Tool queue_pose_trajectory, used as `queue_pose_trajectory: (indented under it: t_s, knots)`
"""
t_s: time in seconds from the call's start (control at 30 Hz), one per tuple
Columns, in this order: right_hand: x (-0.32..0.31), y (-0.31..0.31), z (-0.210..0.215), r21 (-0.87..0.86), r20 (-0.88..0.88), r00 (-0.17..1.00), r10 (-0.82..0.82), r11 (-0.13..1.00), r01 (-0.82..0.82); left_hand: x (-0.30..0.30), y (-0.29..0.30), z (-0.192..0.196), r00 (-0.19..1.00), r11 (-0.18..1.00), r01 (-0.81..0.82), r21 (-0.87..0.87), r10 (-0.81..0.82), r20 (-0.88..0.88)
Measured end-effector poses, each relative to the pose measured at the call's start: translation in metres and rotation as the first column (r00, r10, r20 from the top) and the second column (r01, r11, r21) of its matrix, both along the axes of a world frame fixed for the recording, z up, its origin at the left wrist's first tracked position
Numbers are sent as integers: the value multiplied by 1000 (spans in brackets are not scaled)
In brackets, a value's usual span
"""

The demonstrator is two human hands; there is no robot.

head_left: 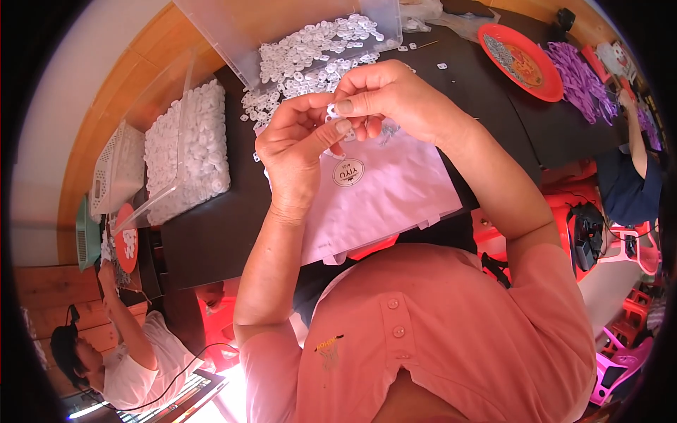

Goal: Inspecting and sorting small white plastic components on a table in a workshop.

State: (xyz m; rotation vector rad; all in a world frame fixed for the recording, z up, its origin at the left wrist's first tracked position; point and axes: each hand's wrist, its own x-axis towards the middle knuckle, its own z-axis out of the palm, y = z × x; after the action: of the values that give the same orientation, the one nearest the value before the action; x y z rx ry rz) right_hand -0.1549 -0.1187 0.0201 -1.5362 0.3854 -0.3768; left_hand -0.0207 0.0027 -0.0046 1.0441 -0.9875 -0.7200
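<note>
Between fingertips [343,107], mostly hidden white piece [331,111]

Bright, warm reddish light, sharp centre, strong fisheye bending, black vignette at edges.

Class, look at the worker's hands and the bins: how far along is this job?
Seemingly done: a clear bin full of white pieces. In hand: left hand and right hand pinch one small white piece together. Left: the loose white pile spilling from the tipped bin.
</note>
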Motion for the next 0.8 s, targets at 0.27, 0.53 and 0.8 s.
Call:
queue_pose_trajectory:
  t_s: [0.27,0.53,0.8]
  knots:
    - [0,0,-1,-66,-31,999,33,997,-35,3,3,-2,998,998,54,-15,-54,-31]
    - [-2,-2,-2,-55,44,998,33,998,-30,1,1,-4,999,1000,27,5,-27,-29]
    - [-8,-9,3,-11,-33,994,104,994,-105,-4,2,-7,997,998,48,-37,-45,69]
